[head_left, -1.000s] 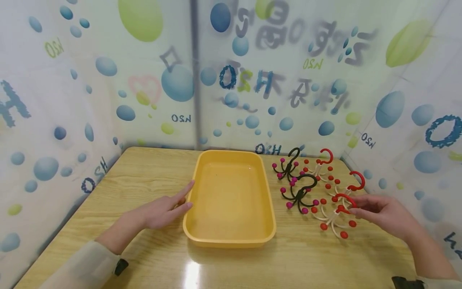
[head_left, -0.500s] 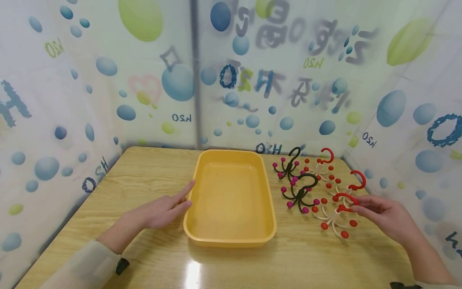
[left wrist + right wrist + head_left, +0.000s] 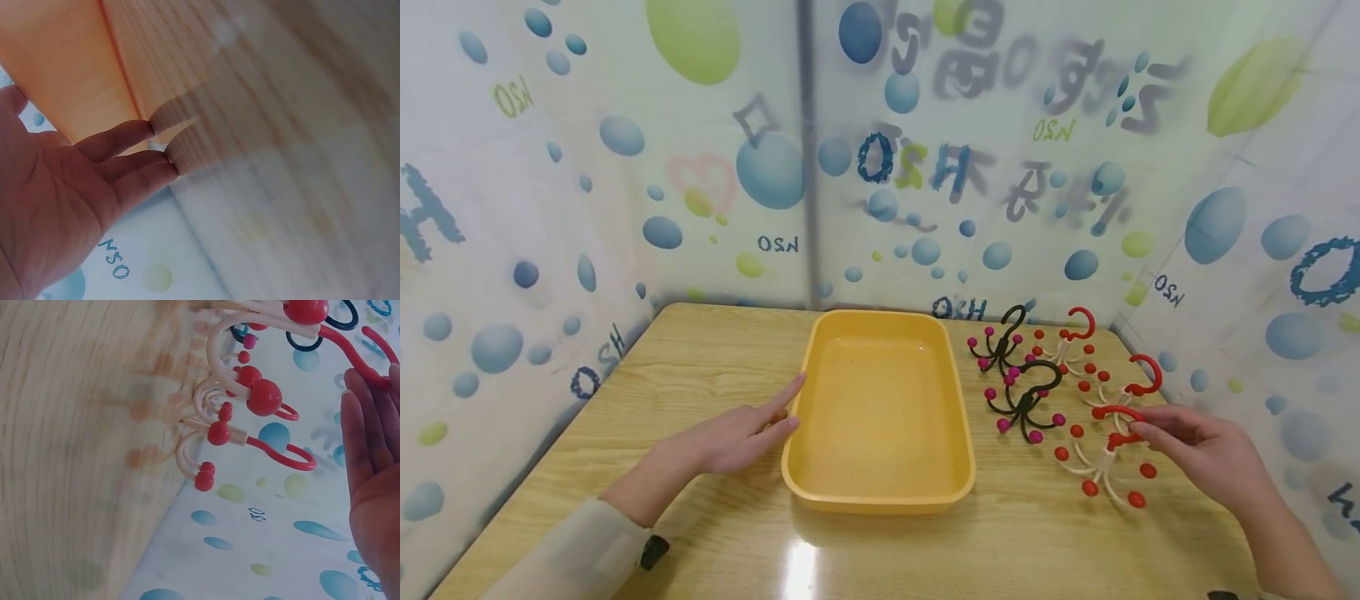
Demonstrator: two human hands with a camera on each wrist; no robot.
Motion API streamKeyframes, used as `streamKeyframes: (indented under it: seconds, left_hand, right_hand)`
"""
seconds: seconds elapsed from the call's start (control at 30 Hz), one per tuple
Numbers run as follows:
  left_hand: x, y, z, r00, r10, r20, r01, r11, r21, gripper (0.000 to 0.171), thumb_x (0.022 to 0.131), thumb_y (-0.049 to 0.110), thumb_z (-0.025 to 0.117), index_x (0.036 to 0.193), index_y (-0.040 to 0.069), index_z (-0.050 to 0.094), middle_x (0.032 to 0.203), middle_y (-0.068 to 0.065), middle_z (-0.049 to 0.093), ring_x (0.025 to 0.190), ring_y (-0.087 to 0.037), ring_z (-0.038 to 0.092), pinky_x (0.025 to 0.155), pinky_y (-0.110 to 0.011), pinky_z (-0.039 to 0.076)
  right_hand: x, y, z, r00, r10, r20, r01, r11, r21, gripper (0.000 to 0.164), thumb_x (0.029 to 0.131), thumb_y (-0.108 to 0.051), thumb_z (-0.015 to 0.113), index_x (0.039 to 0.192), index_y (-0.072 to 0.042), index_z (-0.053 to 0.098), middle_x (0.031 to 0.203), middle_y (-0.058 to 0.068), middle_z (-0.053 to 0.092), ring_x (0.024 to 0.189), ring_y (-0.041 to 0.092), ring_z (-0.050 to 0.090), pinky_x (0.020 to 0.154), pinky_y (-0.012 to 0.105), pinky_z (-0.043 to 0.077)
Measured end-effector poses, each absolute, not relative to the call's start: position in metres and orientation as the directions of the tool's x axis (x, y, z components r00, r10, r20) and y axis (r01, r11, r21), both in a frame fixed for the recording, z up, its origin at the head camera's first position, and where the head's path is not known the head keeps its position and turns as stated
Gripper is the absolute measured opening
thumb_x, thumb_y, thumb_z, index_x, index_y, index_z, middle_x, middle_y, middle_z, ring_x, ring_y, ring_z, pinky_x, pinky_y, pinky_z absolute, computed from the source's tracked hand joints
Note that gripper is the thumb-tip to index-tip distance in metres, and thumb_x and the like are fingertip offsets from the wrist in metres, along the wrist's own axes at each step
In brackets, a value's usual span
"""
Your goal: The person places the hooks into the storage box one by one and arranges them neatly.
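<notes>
My left hand (image 3: 737, 437) lies at the left side of a yellow plastic tray (image 3: 880, 503), index finger and thumb straight against its wall. In the left wrist view, its other fingertips reach the wooden table. With thumb and fingers, my right hand (image 3: 1206, 450) pinches the red hook of a white claw hanger (image 3: 1105, 467), whose curved arms end in red balls. The right wrist view shows this hanger's red ball (image 3: 265, 397) close up, beside my straight fingers (image 3: 357, 434). Behind it lies a second red-and-white hanger (image 3: 1141, 387), partly hidden.
Another red-and-white hanger (image 3: 1063, 346) lies at the back right. Two black claw hangers with magenta balls, one nearer (image 3: 1024, 404) and one farther (image 3: 1000, 350), lie right of the tray. Patterned curtains (image 3: 737, 208) surround the wooden table (image 3: 700, 542).
The pinched hanger has turned more upright and shifted slightly right and toward me. My left hand and the tray have stayed put.
</notes>
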State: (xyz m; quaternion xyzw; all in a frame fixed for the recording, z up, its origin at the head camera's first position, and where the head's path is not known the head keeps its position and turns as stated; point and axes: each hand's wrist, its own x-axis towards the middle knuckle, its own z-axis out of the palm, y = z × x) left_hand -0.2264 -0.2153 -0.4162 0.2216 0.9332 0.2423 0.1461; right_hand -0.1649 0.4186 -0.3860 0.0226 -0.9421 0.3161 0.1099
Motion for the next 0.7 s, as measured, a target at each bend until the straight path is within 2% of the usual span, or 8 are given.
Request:
streamKeyframes:
  seconds: [0.07, 0.2, 0.33, 0.53, 0.7]
  left_hand:
    - [-0.226, -0.215, -0.416, -0.859, 0.486, -0.164, 0.344, 0.784, 0.517, 0.075, 0.117, 0.061, 0.036, 0.178, 0.033, 0.004, 0.149, -0.017, 0.067, 0.135, -0.038, 0.067, 0.12, -0.065, 0.046]
    - [-0.227, -0.216, -0.416, -0.86, 0.484, -0.164, 0.344, 0.785, 0.515, 0.075, 0.117, 0.061, 0.036, 0.178, 0.034, 0.004, 0.149, -0.016, 0.068, 0.134, -0.037, 0.067, 0.12, -0.065, 0.046]
    - [-0.227, -0.216, -0.417, -0.862, 0.48, -0.166, 0.339, 0.787, 0.515, 0.075, 0.116, 0.062, 0.036, 0.178, 0.035, 0.004, 0.148, -0.016, 0.068, 0.133, -0.036, 0.067, 0.12, -0.065, 0.046]
    - [-0.227, -0.216, -0.417, -0.859, 0.487, -0.161, 0.345, 0.781, 0.521, 0.075, 0.116, 0.062, 0.036, 0.178, 0.034, 0.004, 0.148, -0.016, 0.068, 0.133, -0.035, 0.067, 0.119, -0.064, 0.046]
    - [-0.228, -0.218, -0.418, -0.857, 0.496, -0.142, 0.36, 0.772, 0.523, 0.075, 0.117, 0.061, 0.038, 0.179, 0.032, 0.007, 0.147, -0.014, 0.069, 0.127, -0.03, 0.069, 0.116, -0.062, 0.049]
  right_hand:
    - [-0.162, 0.417, -0.384, -0.971, 0.042, 0.236, -0.108, 0.803, -0.586, 0.03, 0.106, -0.024, 0.077, 0.125, -0.001, 0.079, 0.094, -0.027, 0.076, 0.078, -0.007, 0.07, 0.064, 0.02, 0.06]
    - [-0.156, 0.41, -0.378, -0.963, 0.05, 0.267, -0.117, 0.809, -0.576, 0.027, 0.105, -0.023, 0.078, 0.123, -0.003, 0.081, 0.092, -0.031, 0.072, 0.078, -0.007, 0.067, 0.063, 0.02, 0.059]
    - [-0.152, 0.399, -0.37, -0.954, 0.025, 0.297, -0.159, 0.801, -0.577, 0.024, 0.104, -0.021, 0.079, 0.121, -0.005, 0.081, 0.091, -0.03, 0.074, 0.078, -0.005, 0.067, 0.061, 0.021, 0.057]
    - [-0.148, 0.376, -0.359, -0.921, -0.067, 0.384, -0.302, 0.745, -0.594, 0.014, 0.1, -0.009, 0.082, 0.113, -0.006, 0.083, 0.09, -0.022, 0.079, 0.074, 0.003, 0.071, 0.057, 0.022, 0.056]
    - [-0.148, 0.352, -0.353, -0.897, -0.116, 0.427, -0.37, 0.727, -0.579, 0.016, 0.096, -0.005, 0.084, 0.111, -0.011, 0.084, 0.09, -0.02, 0.079, 0.075, 0.003, 0.069, 0.058, 0.02, 0.054]
